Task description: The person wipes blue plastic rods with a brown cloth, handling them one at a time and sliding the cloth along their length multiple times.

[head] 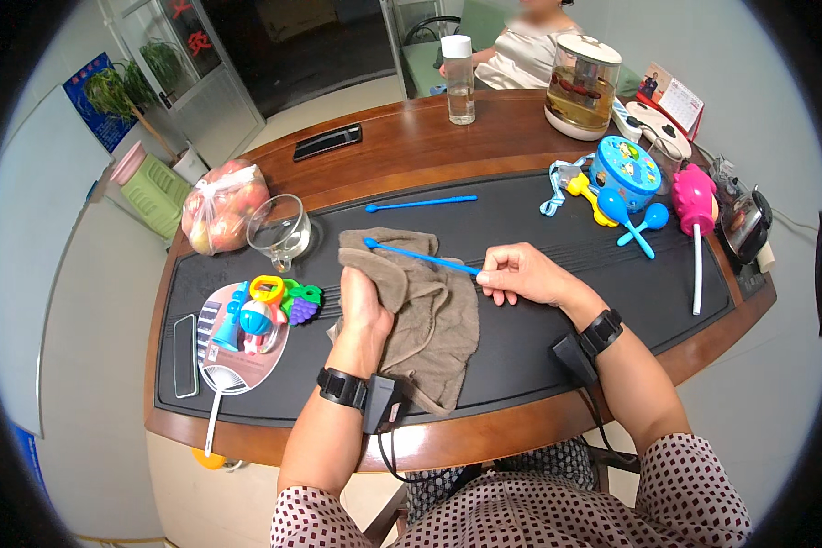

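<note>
My right hand [520, 275] pinches one end of a blue plastic drumstick [421, 256]. The stick's rounded tip lies over a brown cloth [428, 335] that hangs across my left hand [366, 301]. Cloth covers the fingers of that hand, which hold it up from beneath. A second blue drumstick [421, 203] rests on the black table mat, beyond the cloth. At the right stand a blue toy drum [625, 171] with a striped strap, two crossed blue maracas [633, 222] and a yellow toy [592, 198].
Left are a glass mug [279, 229], bagged apples [225, 209], a hand fan [246, 373] under plastic rattles [257, 318], and a phone [185, 356]. Behind are another phone [327, 142], a water bottle [460, 82] and a glass kettle [581, 89]. A pink toy [694, 195] stands right. A person [527, 51] sits opposite.
</note>
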Demonstrator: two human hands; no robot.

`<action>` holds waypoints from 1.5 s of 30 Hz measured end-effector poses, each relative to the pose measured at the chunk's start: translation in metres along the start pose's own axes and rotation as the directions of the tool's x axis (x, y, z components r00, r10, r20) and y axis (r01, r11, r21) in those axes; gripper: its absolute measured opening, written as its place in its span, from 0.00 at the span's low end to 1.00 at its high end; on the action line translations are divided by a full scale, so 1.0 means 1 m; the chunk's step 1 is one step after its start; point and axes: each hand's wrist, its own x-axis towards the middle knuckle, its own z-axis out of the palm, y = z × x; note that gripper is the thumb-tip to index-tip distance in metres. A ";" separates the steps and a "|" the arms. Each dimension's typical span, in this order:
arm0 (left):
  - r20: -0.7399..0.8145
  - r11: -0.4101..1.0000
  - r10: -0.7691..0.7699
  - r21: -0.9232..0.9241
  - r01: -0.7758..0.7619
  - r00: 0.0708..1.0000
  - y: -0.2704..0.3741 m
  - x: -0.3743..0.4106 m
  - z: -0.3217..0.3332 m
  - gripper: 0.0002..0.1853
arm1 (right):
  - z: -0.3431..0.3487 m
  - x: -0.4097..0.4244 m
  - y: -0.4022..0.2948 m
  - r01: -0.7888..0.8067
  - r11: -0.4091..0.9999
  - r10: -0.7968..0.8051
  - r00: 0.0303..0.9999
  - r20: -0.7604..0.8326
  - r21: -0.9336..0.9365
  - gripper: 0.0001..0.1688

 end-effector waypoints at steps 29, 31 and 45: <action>0.241 0.943 -0.066 0.333 -0.018 0.968 0.004 -0.026 0.037 0.10 | 0.023 -0.004 -0.010 -0.051 0.988 0.057 0.998 0.036 -0.145 0.19; 0.248 0.923 -0.065 0.383 -0.036 0.967 0.002 -0.027 0.037 0.10 | 0.034 -0.003 -0.007 -0.045 0.998 0.047 0.997 0.057 -0.032 0.19; 0.354 0.713 -0.169 0.688 -0.133 0.920 -0.008 -0.026 0.029 0.08 | 0.050 0.004 0.001 -0.018 0.977 0.029 0.999 -0.045 0.212 0.20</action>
